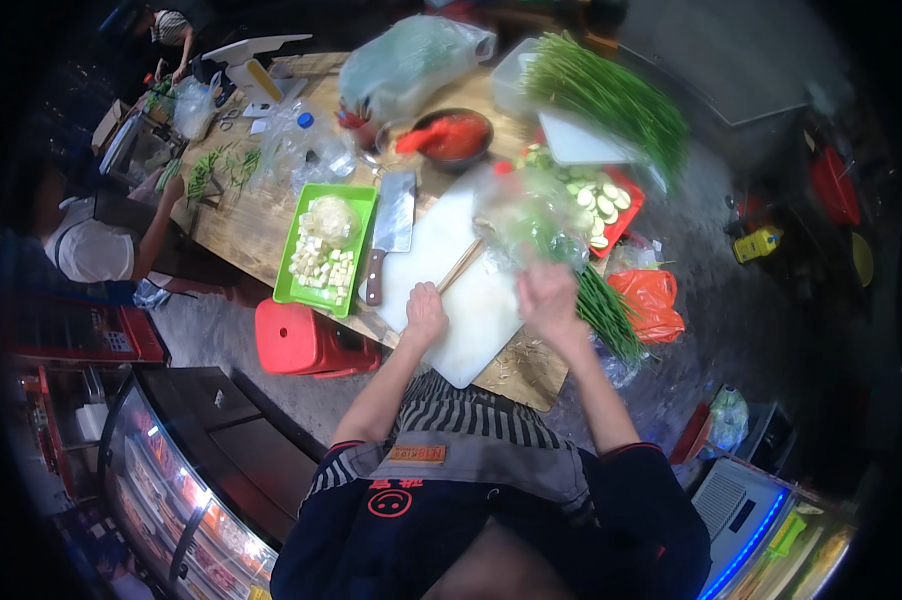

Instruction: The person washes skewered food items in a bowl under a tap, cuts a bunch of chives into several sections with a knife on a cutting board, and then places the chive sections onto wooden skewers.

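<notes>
My left hand (427,309) grips a small bundle of thin wooden sticks (461,265), which look like bamboo skewers, over a white cutting board (477,330). My right hand (548,296), blurred, is closed at the near edge of a clear plastic bag (537,214). Something green shows inside the bag, which is blurred as well. Left of the board's middle lies a cleaver (395,214) with a brown handle. Beside it, a green tray (289,289) carries white cubes (319,262) and a plastic-wrapped bundle (335,221). Long green stalks (608,315) stick out by my right wrist.
A red tray (631,217) holds sliced pale-green vegetable. Behind are a dark bowl (462,162) with red contents, a heap of long green stalks (608,97) and a stuffed plastic bag (413,64). A red stool (293,337) stands at left, near another person (94,240).
</notes>
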Available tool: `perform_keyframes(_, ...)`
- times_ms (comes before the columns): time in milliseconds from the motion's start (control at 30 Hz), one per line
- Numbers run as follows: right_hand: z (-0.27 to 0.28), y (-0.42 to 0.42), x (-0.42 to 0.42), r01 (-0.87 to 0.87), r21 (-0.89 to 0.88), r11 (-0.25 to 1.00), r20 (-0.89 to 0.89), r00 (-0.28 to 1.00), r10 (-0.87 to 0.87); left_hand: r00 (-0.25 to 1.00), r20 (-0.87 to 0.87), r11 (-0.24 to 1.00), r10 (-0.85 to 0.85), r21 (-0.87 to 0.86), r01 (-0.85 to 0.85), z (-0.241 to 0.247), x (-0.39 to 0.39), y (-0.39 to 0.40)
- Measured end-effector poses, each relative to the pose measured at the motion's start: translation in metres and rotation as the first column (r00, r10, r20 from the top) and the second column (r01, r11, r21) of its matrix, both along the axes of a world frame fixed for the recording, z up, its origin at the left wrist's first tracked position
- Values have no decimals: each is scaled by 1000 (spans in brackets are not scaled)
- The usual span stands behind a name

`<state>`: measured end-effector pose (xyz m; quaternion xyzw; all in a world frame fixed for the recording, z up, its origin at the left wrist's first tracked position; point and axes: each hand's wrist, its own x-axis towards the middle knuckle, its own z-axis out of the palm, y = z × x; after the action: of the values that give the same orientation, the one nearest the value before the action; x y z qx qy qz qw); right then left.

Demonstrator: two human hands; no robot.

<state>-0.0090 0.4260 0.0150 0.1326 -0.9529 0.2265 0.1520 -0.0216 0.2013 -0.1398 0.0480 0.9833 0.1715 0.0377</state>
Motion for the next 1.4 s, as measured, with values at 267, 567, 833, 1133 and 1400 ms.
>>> perform_keyframes(267,-58,88,-86,166,-19,986,248,956,-156,996,86,999,0,47,-4,18,-10,-7)
perform_keyframes(567,48,103,-123,405,-768,497,557,805,205,994,110,988,28,147,-44,53,44,-59)
perform_keyframes(833,-11,136,-67,228,-155,961,695,716,-58,978,35,918,203,342,-203,97,79,-73)
perform_keyframes(1133,-64,93,-24,126,381,916,382,880,-281,936,-157,898,315,368,-241,99,78,-136)
perform_keyframes(1400,-109,89,-3,178,382,907,329,891,-313,796,-246,816,553,353,-457,112,40,-255)
